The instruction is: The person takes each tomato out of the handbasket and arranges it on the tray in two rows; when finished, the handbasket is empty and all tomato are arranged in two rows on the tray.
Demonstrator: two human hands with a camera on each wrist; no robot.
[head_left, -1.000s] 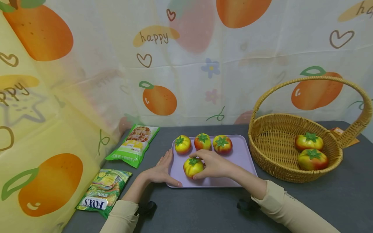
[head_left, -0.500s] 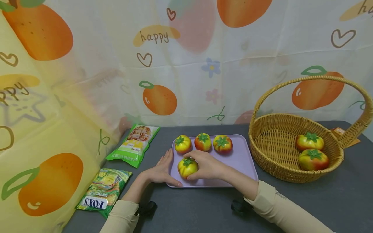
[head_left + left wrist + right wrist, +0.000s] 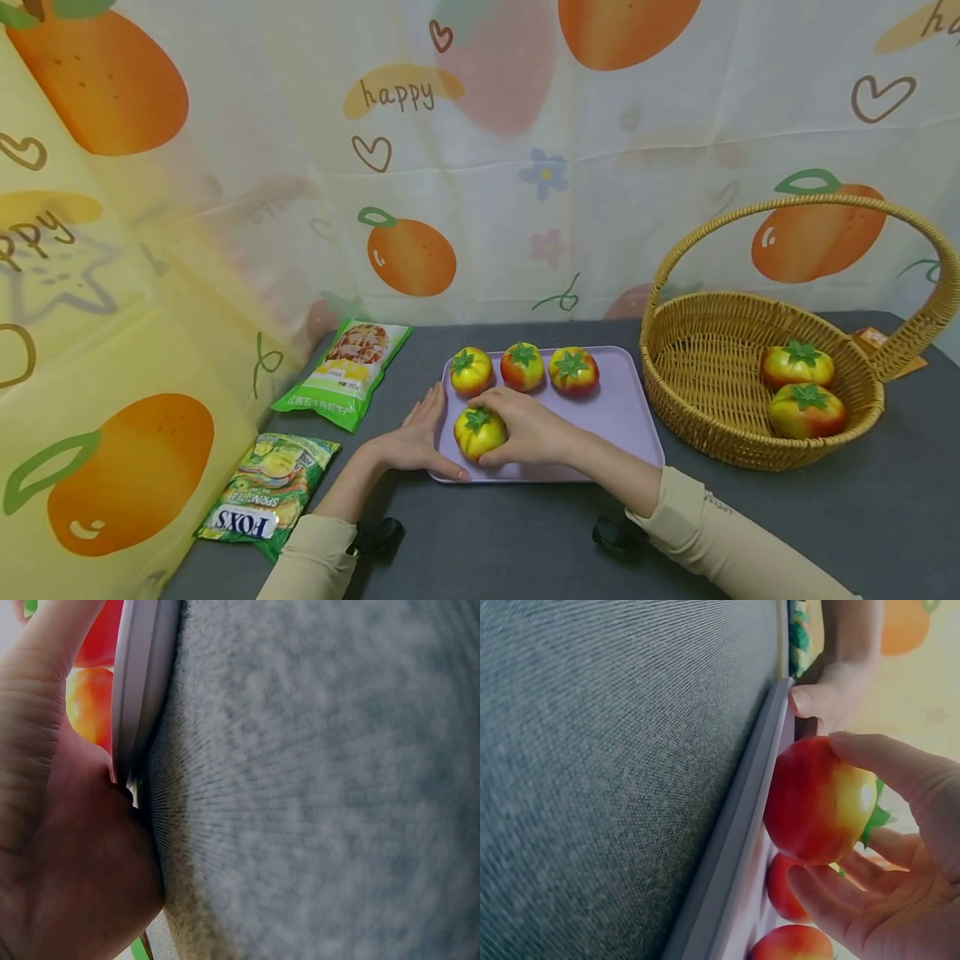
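Observation:
My right hand (image 3: 532,427) grips a yellow-and-red tomato (image 3: 477,435) with a green star-shaped calyx, at the front left of a lilac tray (image 3: 618,417). In the right wrist view, thumb and fingers curve round this tomato (image 3: 817,802), which sits low beside the tray's rim. My left hand (image 3: 414,437) is at the tray's left front corner, fingers straight along the left side and thumb by the front edge. Along the tray's back stand a mostly yellow tomato (image 3: 471,372), a redder one (image 3: 522,367) and another tomato (image 3: 573,372).
To the right stands a wicker basket (image 3: 712,392) with a tall handle, holding two tomatoes (image 3: 806,410). A green-and-white food packet (image 3: 348,371) and a FOX'S sweets bag (image 3: 266,492) lie left of the tray. Behind the grey table (image 3: 480,542) hangs a fruit-print cloth (image 3: 480,192).
My right hand has moved left across the tray with the tomato, mostly in the first half second and only slightly since. My left hand has stayed at the tray's corner.

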